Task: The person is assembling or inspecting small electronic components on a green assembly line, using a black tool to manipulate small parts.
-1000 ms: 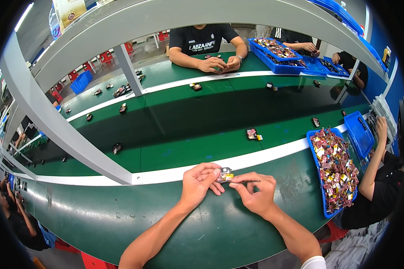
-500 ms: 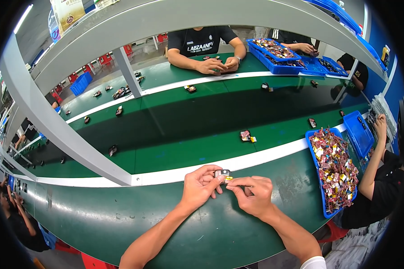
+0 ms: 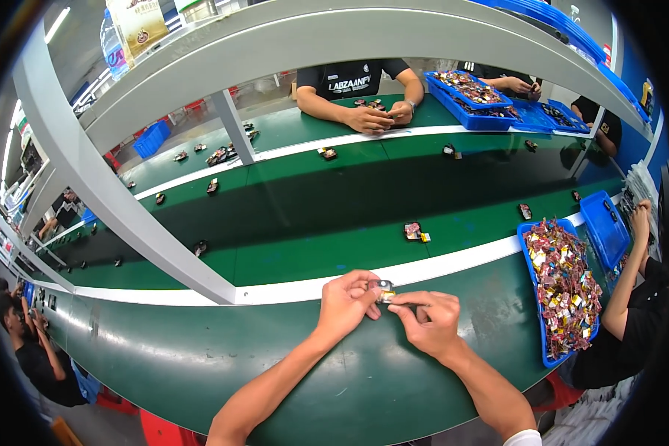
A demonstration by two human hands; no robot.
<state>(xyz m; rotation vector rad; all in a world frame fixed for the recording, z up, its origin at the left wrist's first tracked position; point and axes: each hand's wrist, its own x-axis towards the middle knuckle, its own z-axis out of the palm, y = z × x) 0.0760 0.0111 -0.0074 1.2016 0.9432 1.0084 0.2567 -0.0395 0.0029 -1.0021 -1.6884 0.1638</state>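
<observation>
Head view: green bench [image 3: 163, 346] across the lower part of the frame, green belt [image 3: 297, 215] through the middle, blue tray [image 3: 535, 297] of small parts [image 3: 565, 290] at centre right. Near the centre, my left hand [image 3: 346, 303] pinches a small dark device [image 3: 384, 285] between thumb and fingers. My right hand's [image 3: 431, 320] thumb and forefinger meet at its lower right edge; whether they clasp anything, I can't tell at this size. It looks light, stiff-shelled, perhaps slippery and fragile, so I'd judge its outer rim the best hold.
</observation>
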